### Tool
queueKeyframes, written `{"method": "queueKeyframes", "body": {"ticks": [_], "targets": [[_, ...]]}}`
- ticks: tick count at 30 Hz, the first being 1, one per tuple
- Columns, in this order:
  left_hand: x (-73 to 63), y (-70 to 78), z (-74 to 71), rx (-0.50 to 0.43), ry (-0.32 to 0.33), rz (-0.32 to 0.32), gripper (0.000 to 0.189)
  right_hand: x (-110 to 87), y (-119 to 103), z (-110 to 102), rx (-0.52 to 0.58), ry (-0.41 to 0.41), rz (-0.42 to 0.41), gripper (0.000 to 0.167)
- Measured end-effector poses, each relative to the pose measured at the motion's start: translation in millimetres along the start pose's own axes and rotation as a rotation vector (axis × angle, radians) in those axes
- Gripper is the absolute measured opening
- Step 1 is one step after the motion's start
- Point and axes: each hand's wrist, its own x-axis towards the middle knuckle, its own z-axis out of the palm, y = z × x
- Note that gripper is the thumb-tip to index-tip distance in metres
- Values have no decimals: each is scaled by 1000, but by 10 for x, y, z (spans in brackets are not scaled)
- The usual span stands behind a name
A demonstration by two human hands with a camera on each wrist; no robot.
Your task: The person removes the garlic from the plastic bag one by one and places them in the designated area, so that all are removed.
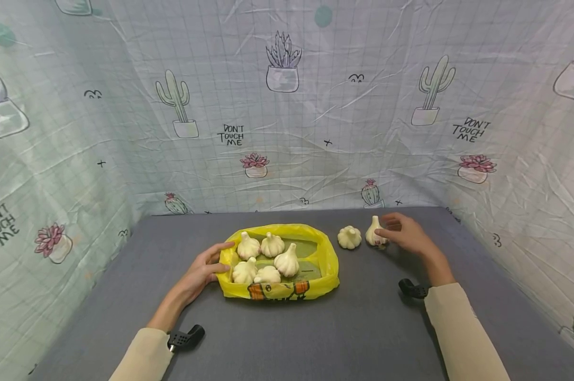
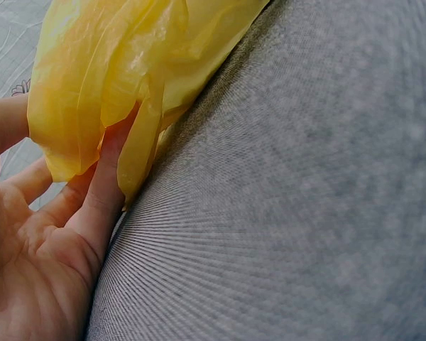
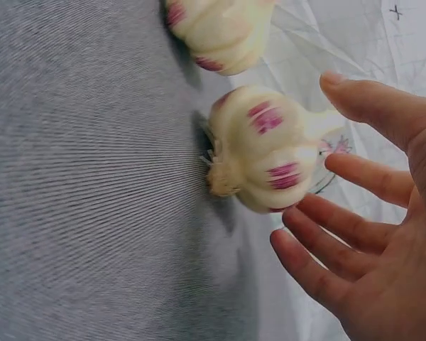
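A yellow plastic bag (image 1: 331,264), spread open like a shallow tray, holds several garlic bulbs (image 1: 287,260) mostly toward its left half. My left hand (image 1: 205,270) rests against the bag's left end; in the left wrist view its fairly straight fingers (image 2: 99,195) touch the yellow plastic, with some tips hidden by folds. Right of the bag, my right hand (image 1: 406,233) is at an upright garlic bulb (image 1: 374,232). The right wrist view shows the thumb and fingers spread loosely around that bulb's stem side, not closed on it. Another garlic bulb (image 1: 349,237) sits between it and the bag.
All of this lies on a grey cloth-covered table (image 1: 315,338). A wrinkled curtain (image 1: 306,116) printed with cacti and lettering hangs behind and at both sides. Black wrist cameras (image 1: 185,338) are strapped at both cuffs.
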Motion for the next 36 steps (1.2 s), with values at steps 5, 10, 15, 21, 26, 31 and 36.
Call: {"method": "queueKeyframes", "body": {"ticks": [5, 10, 15, 21, 26, 31, 36], "targets": [[2, 1, 1, -3, 2, -1, 70, -20, -93, -78, -15, 9, 15, 78], [-10, 5, -1, 4, 11, -7, 70, -54, -239, -147, -41, 39, -15, 77], [-10, 2, -5, -4, 1, -1, 71, -113, -414, -198, -27, 66, -38, 73], [-5, -4, -4, -10, -12, 3, 72, -187, -597, -226, 3, 90, -78, 73], [-1, -2, -1, -3, -6, -3, 71, -212, -729, -216, 5, 105, -123, 67], [3, -1, 0, 2, 13, -16, 70, -222, -846, -191, 8, 101, -158, 66], [2, 2, 2, -2, 17, -20, 69, -246, -980, -154, 15, 80, -202, 64]]}}
